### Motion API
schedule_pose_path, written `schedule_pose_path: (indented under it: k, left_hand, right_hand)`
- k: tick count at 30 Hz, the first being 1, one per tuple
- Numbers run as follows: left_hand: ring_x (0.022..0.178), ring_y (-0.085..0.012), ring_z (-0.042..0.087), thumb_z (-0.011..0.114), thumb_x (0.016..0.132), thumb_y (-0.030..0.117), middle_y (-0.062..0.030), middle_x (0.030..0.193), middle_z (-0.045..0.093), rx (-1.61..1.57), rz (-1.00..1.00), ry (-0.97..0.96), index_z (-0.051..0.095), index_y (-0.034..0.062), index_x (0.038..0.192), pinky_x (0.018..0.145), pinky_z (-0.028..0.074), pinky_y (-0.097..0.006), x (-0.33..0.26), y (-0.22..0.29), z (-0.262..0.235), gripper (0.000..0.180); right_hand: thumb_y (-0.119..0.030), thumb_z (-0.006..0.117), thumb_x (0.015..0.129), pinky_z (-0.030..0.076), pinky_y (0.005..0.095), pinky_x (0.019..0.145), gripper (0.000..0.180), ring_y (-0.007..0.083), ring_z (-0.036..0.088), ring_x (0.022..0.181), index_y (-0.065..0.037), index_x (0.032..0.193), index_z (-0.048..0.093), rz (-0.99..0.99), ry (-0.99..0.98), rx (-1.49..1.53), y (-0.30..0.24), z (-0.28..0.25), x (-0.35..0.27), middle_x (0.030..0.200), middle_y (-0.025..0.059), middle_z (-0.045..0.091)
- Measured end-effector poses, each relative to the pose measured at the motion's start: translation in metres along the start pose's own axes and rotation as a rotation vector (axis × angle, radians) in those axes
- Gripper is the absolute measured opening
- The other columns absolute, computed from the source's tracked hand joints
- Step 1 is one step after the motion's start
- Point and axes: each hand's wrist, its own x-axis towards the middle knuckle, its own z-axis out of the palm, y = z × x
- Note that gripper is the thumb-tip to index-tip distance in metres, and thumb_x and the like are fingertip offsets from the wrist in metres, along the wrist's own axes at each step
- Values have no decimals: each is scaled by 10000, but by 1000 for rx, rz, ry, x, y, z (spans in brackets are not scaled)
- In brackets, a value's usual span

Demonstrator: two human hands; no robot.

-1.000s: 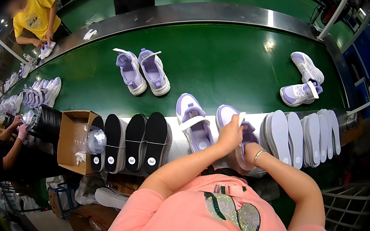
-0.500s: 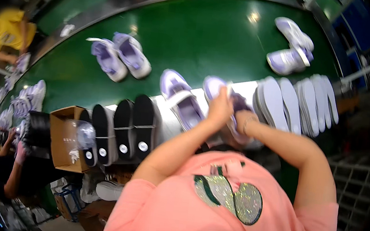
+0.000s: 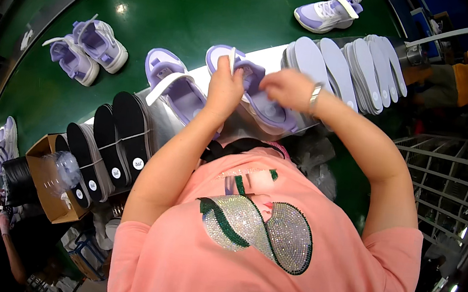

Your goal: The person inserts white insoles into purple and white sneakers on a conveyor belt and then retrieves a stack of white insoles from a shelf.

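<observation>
A lavender-and-white sneaker [image 3: 281,121] lies right in front of me, its toe pointing away. At its upper front, my left hand [image 3: 225,89] is closed, pinching the upright white strap. Over the right side of the shoe's opening hovers my right hand [image 3: 294,90], slightly blurred, its fingers bent and a little apart with nothing visible in them. A lavender insole [image 3: 272,108] shows inside the heel. To the left lies another matching sneaker [image 3: 188,102], its white strap [image 3: 165,86] unfastened and hanging over the side.
Stacks of lavender insoles [image 3: 309,59] lie at the right, black-topped insole stacks [image 3: 126,118] at the left. Beyond those are a cardboard box [image 3: 46,149] and a sneaker pair [image 3: 85,49]. More sneakers [image 3: 326,14] sit far right on the green table [image 3: 204,8]. A wire rack [image 3: 436,165] stands right.
My right hand has drawn out of the shoe's opening to the right. My left hand stays at the shoe's front. The whole view has shifted, so the table things appear further left and higher.
</observation>
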Motion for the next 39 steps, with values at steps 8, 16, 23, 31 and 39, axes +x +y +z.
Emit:
schedule_pose_path:
  k: [8,16,23,31,39]
  left_hand:
    - [687,-417,555,509,803,128,-249,728,564,22,31,-9,400,-12,916,576,427,-448,3,7,6,211]
    - [682,-408,556,518,803,143,-239,729,568,6,39,24,419,-16,909,573,430,-431,1,8,2,215]
    - [675,-408,557,524,800,149,-241,718,570,-12,46,-3,419,-17,918,583,429,-437,5,4,8,229]
    - [712,-407,561,528,793,139,-244,770,576,-19,4,-4,432,-12,915,606,438,-431,5,5,7,217]
    - [726,-335,574,491,836,266,-219,768,584,-188,-141,-54,527,-25,916,634,437,-361,7,2,4,303]
  right_hand:
    - [-245,580,690,295,439,925,460,318,586,830,-45,1094,486,-11,-553,-516,8,28,-18,825,174,615]
    - [-179,513,742,431,393,761,244,312,586,810,-28,916,594,-129,-31,-29,9,10,-17,849,176,610]
    - [-114,498,729,469,353,693,193,328,594,760,-18,827,633,73,-254,-370,5,39,6,795,192,609]
    - [-130,532,722,481,332,723,234,260,612,858,-32,902,643,328,-383,-449,-5,48,25,907,168,622]
    - [-189,501,739,459,354,743,244,261,608,856,-31,869,635,196,-499,-409,-3,38,20,876,168,623]
